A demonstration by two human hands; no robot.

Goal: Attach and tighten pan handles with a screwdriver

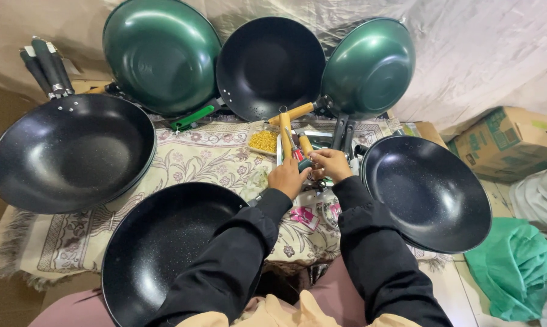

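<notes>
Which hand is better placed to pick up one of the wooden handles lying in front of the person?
Probably the left hand. It sits right below the wooden handles, while the right hand already grips a screwdriver.

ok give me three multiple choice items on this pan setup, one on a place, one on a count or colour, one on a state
1. Where does the small tray of yellow bits sit?
A. on the patterned cloth, left of the hands
B. inside the right pan
C. on the cardboard box

2. How many pans show a green outside?
A. one
B. two
C. four

3. What are the two hands doing?
A. resting flat on the cloth
B. close together, gripping small things near wooden handles
C. lifting a pan

Answers:
1 A, the tray lies on the cloth just beyond the left hand.
2 B, a large green pan and a smaller one lean at the back.
3 B, the left hand and the right hand meet by the wooden handles.
</notes>
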